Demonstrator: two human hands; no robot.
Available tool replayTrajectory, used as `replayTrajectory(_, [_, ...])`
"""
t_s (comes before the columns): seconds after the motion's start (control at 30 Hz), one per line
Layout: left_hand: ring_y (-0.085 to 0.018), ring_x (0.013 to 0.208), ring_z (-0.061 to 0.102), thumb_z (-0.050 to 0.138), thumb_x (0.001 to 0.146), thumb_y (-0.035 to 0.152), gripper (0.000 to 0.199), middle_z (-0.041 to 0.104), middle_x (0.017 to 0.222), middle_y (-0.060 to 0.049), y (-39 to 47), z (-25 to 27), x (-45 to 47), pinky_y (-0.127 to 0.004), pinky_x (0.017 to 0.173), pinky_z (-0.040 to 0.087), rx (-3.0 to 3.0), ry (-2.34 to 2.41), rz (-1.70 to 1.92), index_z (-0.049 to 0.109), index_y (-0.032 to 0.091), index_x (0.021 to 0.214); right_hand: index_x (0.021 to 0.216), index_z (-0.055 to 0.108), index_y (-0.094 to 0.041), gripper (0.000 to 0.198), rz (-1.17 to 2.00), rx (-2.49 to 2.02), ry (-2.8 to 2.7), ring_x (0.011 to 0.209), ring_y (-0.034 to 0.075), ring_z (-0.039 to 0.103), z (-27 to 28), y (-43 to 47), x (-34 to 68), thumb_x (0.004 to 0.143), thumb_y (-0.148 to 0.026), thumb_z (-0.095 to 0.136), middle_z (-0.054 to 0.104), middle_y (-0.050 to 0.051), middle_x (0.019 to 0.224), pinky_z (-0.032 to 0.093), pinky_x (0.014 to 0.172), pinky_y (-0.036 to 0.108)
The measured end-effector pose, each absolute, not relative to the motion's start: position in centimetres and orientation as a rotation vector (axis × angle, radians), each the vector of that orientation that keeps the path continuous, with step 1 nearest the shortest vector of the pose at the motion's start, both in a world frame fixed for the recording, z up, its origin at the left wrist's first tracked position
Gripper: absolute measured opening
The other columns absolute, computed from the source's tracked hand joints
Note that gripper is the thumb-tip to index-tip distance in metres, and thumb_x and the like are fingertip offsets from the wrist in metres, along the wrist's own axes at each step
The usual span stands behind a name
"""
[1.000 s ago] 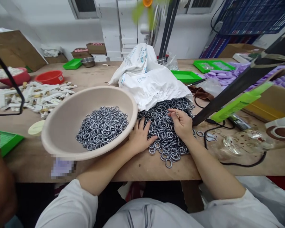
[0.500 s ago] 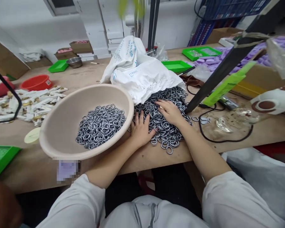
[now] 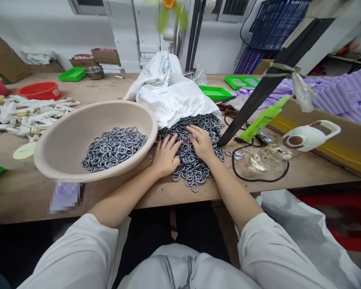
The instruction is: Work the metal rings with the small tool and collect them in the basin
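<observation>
Dark grey metal rings (image 3: pixel 195 162) lie in a heap on the bench, spilling from the mouth of a white woven sack (image 3: pixel 180 100). My left hand (image 3: pixel 166 155) rests at the heap's left side, fingers spread over the rings and close to the basin's rim. On the upper middle of the heap lies my right hand (image 3: pixel 201 143), its fingers stretched out and a little bent, with the tips partly among the rings. Neither hand visibly grips a ring. Left of the heap, a wide beige basin (image 3: pixel 60 120) holds a pile of similar rings.
A slanted dark post (image 3: pixel 246 106) stands right of the heap. Beyond it are a bright green tube (image 3: pixel 263 120), a black cable (image 3: pixel 258 180) and a clear bottle with white lid (image 3: pixel 303 136). White strips (image 3: pixel 33 114) and a red basin (image 3: pixel 39 90) lie at left.
The view has turned right, so the bench things appear further left. Both hands stay on the heap, my left hand's fingers shifting slightly over the rings.
</observation>
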State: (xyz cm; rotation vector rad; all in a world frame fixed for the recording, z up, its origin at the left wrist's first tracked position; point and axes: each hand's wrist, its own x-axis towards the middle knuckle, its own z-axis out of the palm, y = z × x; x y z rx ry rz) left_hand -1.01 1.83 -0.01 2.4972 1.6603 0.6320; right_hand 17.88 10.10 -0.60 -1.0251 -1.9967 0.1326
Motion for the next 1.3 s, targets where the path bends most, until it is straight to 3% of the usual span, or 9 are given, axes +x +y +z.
replayTrajectory(0.1, [-0.032, 0.152, 0.024, 0.037, 0.097, 0.031, 0.055, 0.034, 0.163, -0.009, 2.2, -0.6, -1.0, -0.061, 0.12, 0.022, 2.501, 1.628, 0.621, 0.041, 0.021, 0.151, 0.132, 0.063, -0.027, 0.044, 0.147, -1.042, -1.838, 0.118, 0.024, 0.064, 0.0, 9.8, 18.5, 0.103, -0.046, 0.036, 0.071, 0.009, 0.125, 0.047, 0.105, 0.046])
replayTrajectory(0.23, [-0.026, 0.141, 0.044, 0.036, 0.098, 0.023, 0.047, 0.051, 0.151, -0.014, 3.1, -1.4, -1.4, -0.048, 0.117, 0.035, 2.485, 1.582, 0.811, 0.052, 0.015, 0.142, 0.136, 0.06, -0.025, 0.051, 0.223, -1.066, -1.654, 0.107, 0.024, 0.068, 0.3, 9.6, 18.8, 0.102, -0.053, 0.033, 0.073, 0.01, 0.117, 0.052, 0.097, 0.043])
replayTrajectory(0.4, [-0.024, 0.11, 0.061, 0.053, 0.095, 0.025, 0.023, 0.068, 0.113, -0.012, 3.7, -1.4, -2.3, -0.041, 0.101, 0.048, 2.445, 1.599, 0.988, 0.07, 0.016, 0.107, 0.136, 0.059, -0.025, 0.053, 0.31, -1.05, -1.628, 0.106, 0.023, 0.069, 0.3, 9.3, 18.3, 0.101, -0.056, 0.033, 0.07, 0.01, 0.124, 0.055, 0.093, 0.039])
replayTrajectory(0.5, [-0.024, 0.103, 0.06, 0.056, 0.095, 0.028, 0.017, 0.069, 0.104, -0.009, 3.7, -1.0, -2.5, -0.04, 0.096, 0.049, 2.458, 1.602, 0.996, 0.071, 0.019, 0.092, 0.133, 0.061, -0.026, 0.049, 0.316, -1.024, -1.675, 0.103, 0.023, 0.069, 0.7, 8.9, 18.1, 0.101, -0.054, 0.036, 0.072, 0.009, 0.117, 0.055, 0.091, 0.039])
replayTrajectory(0.77, [-0.023, 0.1, 0.059, 0.053, 0.096, 0.025, 0.015, 0.069, 0.099, -0.007, 3.4, -0.1, -2.5, -0.038, 0.092, 0.047, 2.39, 1.631, 1.04, 0.066, 0.019, 0.091, 0.095, 0.077, -0.023, 0.032, 0.11, -0.996, -2.054, 0.073, 0.02, 0.064, 1.0, 7.5, 17.1, 0.095, -0.046, 0.056, 0.068, 0.007, 0.083, 0.048, 0.065, 0.033])
replayTrajectory(0.97, [-0.021, 0.094, 0.06, 0.049, 0.099, 0.028, 0.019, 0.07, 0.094, -0.007, 3.2, 0.2, -2.6, -0.036, 0.088, 0.047, 2.387, 1.498, 1.164, 0.064, 0.019, 0.091, 0.101, 0.075, -0.024, 0.028, 0.044, -0.929, -1.767, 0.072, 0.021, 0.062, 1.8, 6.5, 16.9, 0.097, -0.041, 0.052, 0.068, 0.006, 0.081, 0.05, 0.067, 0.034])
replayTrajectory(1.3, [-0.018, 0.091, 0.06, 0.043, 0.101, 0.035, 0.024, 0.066, 0.093, -0.007, 2.5, 0.5, -1.7, -0.032, 0.083, 0.047, 2.114, 1.387, 1.497, 0.06, 0.019, 0.092, 0.089, 0.074, -0.023, 0.031, 0.306, -0.825, -2.15, 0.071, 0.019, 0.061, 1.2, 6.4, 16.1, 0.093, -0.05, 0.058, 0.065, 0.004, 0.076, 0.044, 0.064, 0.031])
